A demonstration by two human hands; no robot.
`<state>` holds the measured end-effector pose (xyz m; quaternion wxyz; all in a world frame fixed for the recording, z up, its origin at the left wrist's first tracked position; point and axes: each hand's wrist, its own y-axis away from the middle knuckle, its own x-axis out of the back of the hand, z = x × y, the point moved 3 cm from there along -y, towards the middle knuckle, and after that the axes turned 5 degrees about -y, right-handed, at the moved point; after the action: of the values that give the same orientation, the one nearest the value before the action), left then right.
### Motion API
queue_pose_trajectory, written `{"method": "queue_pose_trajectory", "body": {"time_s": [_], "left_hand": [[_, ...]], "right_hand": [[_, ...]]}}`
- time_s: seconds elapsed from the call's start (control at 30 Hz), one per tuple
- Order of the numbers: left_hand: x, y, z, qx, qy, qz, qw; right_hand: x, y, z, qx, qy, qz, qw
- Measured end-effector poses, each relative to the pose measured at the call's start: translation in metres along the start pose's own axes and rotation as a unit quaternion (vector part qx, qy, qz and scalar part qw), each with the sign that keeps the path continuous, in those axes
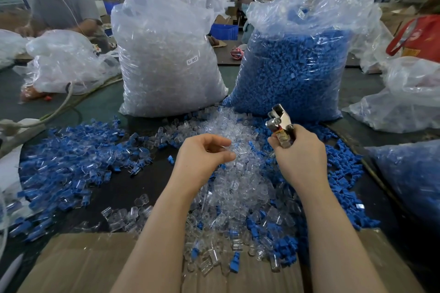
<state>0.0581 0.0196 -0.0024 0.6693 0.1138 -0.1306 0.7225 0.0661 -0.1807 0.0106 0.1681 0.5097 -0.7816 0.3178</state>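
My right hand (301,152) grips a metal hand tool (279,120) whose silver jaw points up and away from me. My left hand (204,152) hovers with curled fingers over a heap of clear plastic pieces (238,173) and seems to pinch one clear piece between thumb and fingers. Loose blue plastic pieces (342,171) lie to the right of the heap. A wider spread of joined blue-and-clear pieces (71,164) covers the dark table on the left.
Two tall plastic bags stand behind the heap: one of clear pieces (166,59), one of blue pieces (292,71). More bags lie at the right (409,97) and left (69,62). A cardboard sheet (78,266) lies at the near edge. A person (62,5) sits at the far left.
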Motion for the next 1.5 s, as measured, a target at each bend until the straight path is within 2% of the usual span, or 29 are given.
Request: {"method": "queue_pose_trajectory", "body": {"time_s": [0.17,0.33,0.5,0.6,0.83,1.07,1.3,1.5], "left_hand": [[0.001,0.003,0.007,-0.004,0.031,0.005,0.999],[0.0,0.005,0.012,0.02,0.112,0.001,0.994],[-0.002,0.006,0.015,0.034,0.211,-0.018,0.977],[-0.003,0.007,0.016,0.038,0.224,-0.017,0.974],[0.0,0.005,0.015,0.045,0.204,0.045,0.977],[-0.011,0.008,0.024,0.058,0.244,0.029,0.968],[-0.017,0.011,0.029,0.062,0.275,0.028,0.959],[-0.019,0.012,0.03,0.029,0.236,0.069,0.969]], "right_hand": [[-0.001,0.002,-0.006,0.013,-0.079,-0.023,0.997],[-0.007,0.005,-0.01,0.026,-0.177,-0.054,0.982],[-0.009,0.007,-0.014,0.037,-0.214,-0.064,0.974],[-0.01,0.007,-0.016,0.046,-0.229,-0.064,0.97],[-0.012,0.007,-0.019,0.059,-0.225,-0.078,0.969],[-0.015,0.01,-0.024,0.087,-0.218,-0.076,0.969],[-0.015,0.012,-0.027,0.095,-0.175,-0.04,0.979],[-0.017,0.013,-0.027,0.091,-0.184,-0.05,0.977]]}}
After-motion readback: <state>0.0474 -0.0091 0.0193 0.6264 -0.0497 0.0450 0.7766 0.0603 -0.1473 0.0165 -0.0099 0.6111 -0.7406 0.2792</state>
